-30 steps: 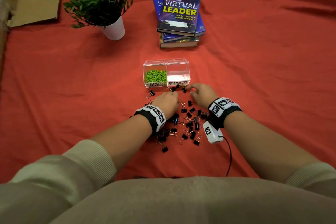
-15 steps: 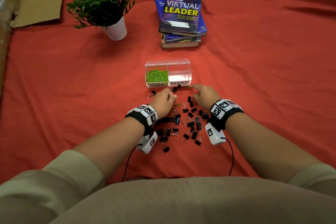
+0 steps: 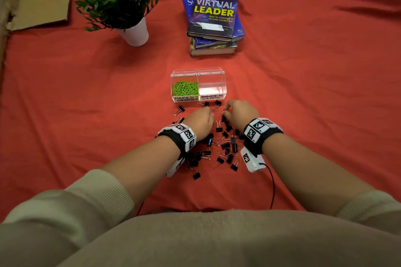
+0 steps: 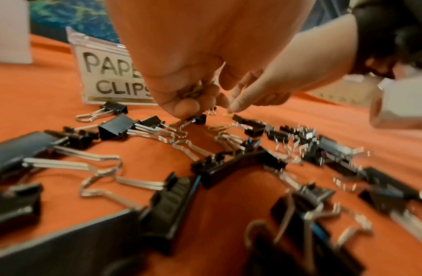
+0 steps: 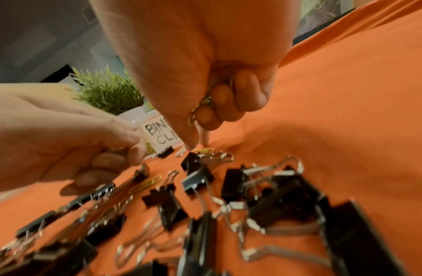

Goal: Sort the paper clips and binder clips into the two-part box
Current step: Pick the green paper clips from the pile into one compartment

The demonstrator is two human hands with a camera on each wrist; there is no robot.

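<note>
Since a second ago both hands have shifted only slightly among the pile, the left hand (image 3: 200, 122) sliding a little toward the box while the right hand (image 3: 240, 112) stays near the box's front edge. Both are working as collectors: the left hand's fingers (image 4: 193, 104) are curled round a small bundle of yellow-green paper clips (image 4: 193, 91) tucked in the palm, and the right hand's lower fingers (image 5: 225, 104) are likewise folded over a few gathered paper clips (image 5: 203, 104), which leaves thumb and forefinger free to pick. That seems the reason for the grip (gather several, then drop them in one trip). A loose paper clip (image 5: 203, 150) lies on the red cloth (image 3: 86, 115) directly under the right thumb and forefinger tips, touching or nearly so, with binder clip handles just beside it; another paper clip (image 5: 146, 184) lies flat between the two hands, just beside the left fingertips. The binder clips (image 3: 225, 147) are scattered on the cloth between and behind the wrists, none yet sorted. The two-part box (image 3: 224, 93) stands just beyond the hands, its left compartment holding green paper clips and its right compartment, labelled for binder clips, bare. I judge the paper-clip picking nearly done.
</note>
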